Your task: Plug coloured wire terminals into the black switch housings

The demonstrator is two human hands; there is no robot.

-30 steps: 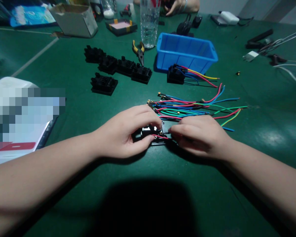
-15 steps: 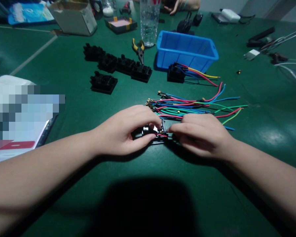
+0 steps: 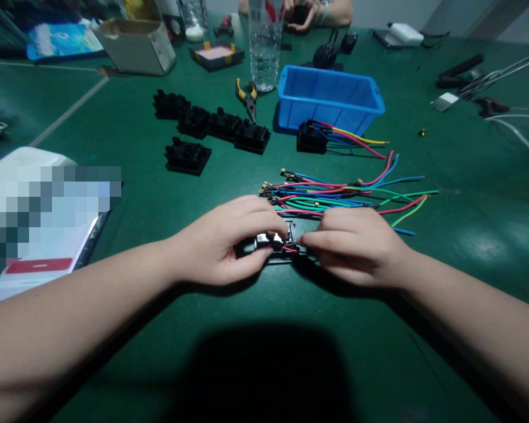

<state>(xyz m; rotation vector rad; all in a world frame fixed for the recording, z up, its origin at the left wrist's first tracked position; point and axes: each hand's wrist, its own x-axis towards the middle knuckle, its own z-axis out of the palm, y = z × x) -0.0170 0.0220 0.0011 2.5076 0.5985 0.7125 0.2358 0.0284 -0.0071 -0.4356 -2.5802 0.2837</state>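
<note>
My left hand is curled round a black plastic electrical socket low over the table, thumb on the near side and fingers on the far side. A short red wire shows at the part's near right, beside a small brass-coloured terminal. My right hand is closed in a pinch at the socket's right edge; whatever lies between its fingertips is hidden. Just beyond both hands lies a bundle of coloured wires with brass terminals at their left ends.
Several black sockets lie at the back left, near yellow-handled pliers. A wired socket stands before a blue bin. A water bottle, a cardboard box and another person's hand are farther back. A tablet lies left.
The view has tilted slightly, so everything sits a little lower in it. Both hands keep nearly the same grip at the socket; the other person's hand has shifted slightly.
</note>
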